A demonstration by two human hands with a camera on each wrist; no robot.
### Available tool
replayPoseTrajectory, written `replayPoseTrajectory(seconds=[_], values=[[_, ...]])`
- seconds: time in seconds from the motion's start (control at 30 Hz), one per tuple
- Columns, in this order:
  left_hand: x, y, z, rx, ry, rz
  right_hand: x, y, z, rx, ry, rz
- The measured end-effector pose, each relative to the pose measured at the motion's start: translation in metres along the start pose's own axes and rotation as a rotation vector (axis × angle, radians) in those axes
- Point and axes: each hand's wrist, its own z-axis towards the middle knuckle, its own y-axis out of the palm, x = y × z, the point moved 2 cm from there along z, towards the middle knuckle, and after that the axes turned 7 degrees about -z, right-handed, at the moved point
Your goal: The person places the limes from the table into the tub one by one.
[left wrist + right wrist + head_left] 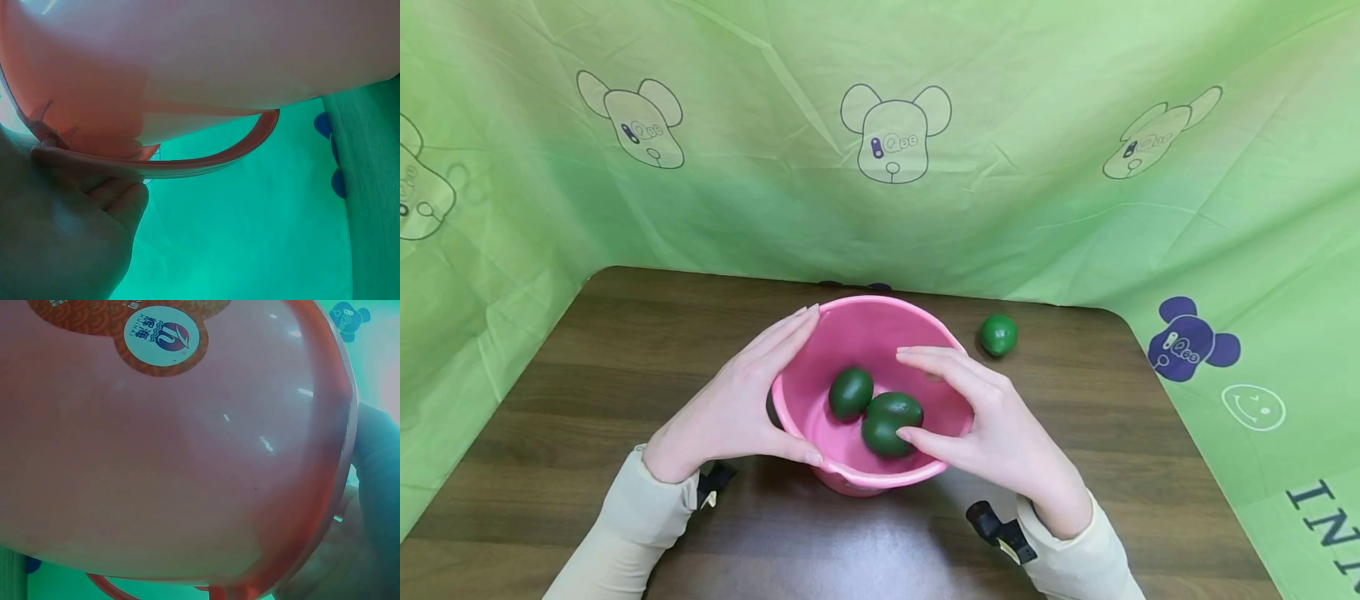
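A pink bucket (880, 481) stands on the table, its mouth facing up. My left hand (741, 400) holds its left rim, thumb at the near edge and fingers along the far side; the left wrist view shows these fingers beside the bucket's handle (206, 167). Inside lie green limes: one at the left (851, 393), one behind (897, 405) and a nearer lime (883, 437). My right hand (992, 417) reaches over the right rim, fingers and thumb spread apart with nothing between them. Its thumb tip overlaps the nearer lime in the head view.
Another green lime (998, 335) lies on the brown wooden table (647, 358) behind the bucket, to the right. A green printed cloth (1000, 225) hangs along the table's back and sides. Each wrist wears a small black camera, such as the right camera (1000, 531).
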Motion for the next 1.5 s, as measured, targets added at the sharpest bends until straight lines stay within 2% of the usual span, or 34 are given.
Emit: replayPoseTrajectory(seconds=[0.8,1.5], values=[[0.0017,-0.0016,0.0006,0.003,-0.016,-0.013,-0.0003,-0.0028,0.003,0.008,0.008,-0.015],[-0.0001,0.0007,-0.0006,-0.006,-0.015,-0.015,0.002,-0.006,-0.0001,0.068,0.028,-0.019]])
